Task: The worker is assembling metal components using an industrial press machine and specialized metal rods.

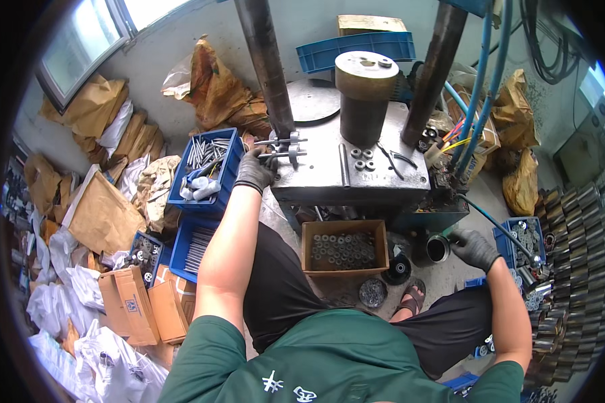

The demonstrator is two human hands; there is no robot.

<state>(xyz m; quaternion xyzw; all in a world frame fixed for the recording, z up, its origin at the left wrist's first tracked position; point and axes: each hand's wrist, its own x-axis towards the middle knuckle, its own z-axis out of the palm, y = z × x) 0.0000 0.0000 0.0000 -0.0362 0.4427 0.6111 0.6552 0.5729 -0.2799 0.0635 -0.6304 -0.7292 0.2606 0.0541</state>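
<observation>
Dark grey gloves cover both hands. At the left edge of the press table [383, 180], my left hand [255, 170] is closed around the end of a metal rod with a round collar [293, 156]. A second collared rod [293, 137] lies just behind it. Low on the right, my right hand [476, 248] has its fingers loosely apart beside the rim of an upright metal tube [438, 249], and nothing shows in it. On the table are a plain bar [344, 165], several small ring-shaped parts [358, 165] and pliers [396, 160]. A thick steel cylinder [361, 111] rises behind them.
Press columns [265, 60] flank the table. Blue bins of metal rods [206, 153] stand left, near cartons [129, 303] and bags. A cardboard box of small rings [345, 260] sits below the table. Hoses [485, 87] hang right, by stacked metal tubes [575, 269].
</observation>
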